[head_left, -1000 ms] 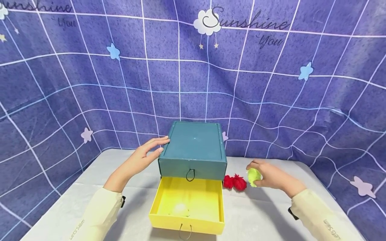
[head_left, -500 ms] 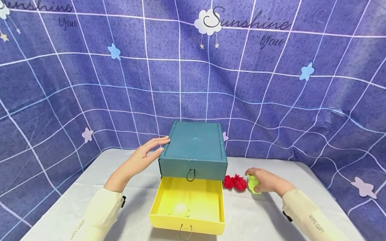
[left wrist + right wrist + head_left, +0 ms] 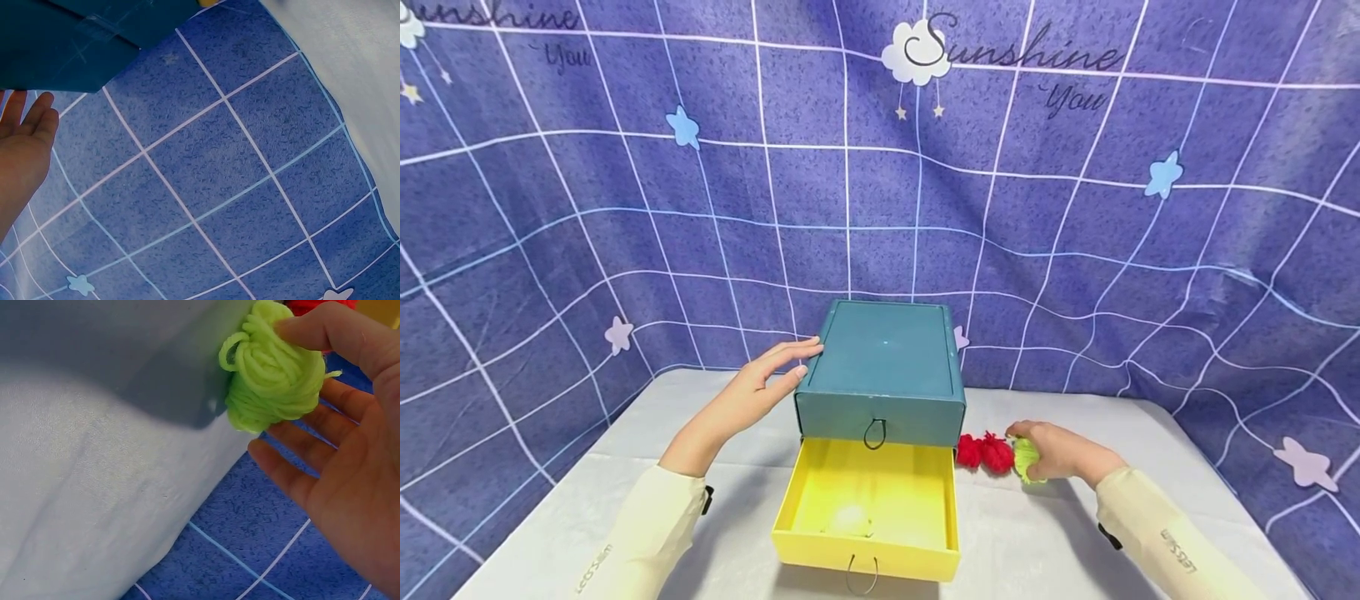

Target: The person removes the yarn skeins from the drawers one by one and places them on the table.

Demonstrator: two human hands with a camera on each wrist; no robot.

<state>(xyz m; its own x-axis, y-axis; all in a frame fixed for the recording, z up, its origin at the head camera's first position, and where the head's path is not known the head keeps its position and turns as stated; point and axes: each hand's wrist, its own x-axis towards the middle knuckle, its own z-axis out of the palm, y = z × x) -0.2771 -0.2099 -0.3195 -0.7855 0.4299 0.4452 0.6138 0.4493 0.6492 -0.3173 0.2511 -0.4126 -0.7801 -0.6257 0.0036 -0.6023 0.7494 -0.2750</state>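
Note:
On the white-covered table at right, my right hand (image 3: 1063, 454) pinches a lime-green ball of yarn (image 3: 1026, 460) between thumb and fingers. In the right wrist view the thumb presses the top of the green yarn (image 3: 275, 381), and the fingers curve behind it. Two red balls of yarn (image 3: 985, 454) lie just left of it, beside the drawer unit. My left hand (image 3: 760, 383) rests with extended fingers along the left top edge of the dark teal drawer unit (image 3: 883, 354). Its lower yellow drawer (image 3: 917, 508) is pulled out, with a bright, pale yellow round thing (image 3: 850, 521) inside.
The teal upper drawer front (image 3: 842, 417) is closed and has a black loop pull (image 3: 874, 435). A similar loop (image 3: 862, 577) hangs on the yellow drawer. A blue-purple gridded cloth (image 3: 880, 192) hangs behind the table (image 3: 715, 525).
My right hand has come down and slightly left, bringing the green ball of yarn from above the table to beside the red ones. My left hand stays put on the drawer unit.

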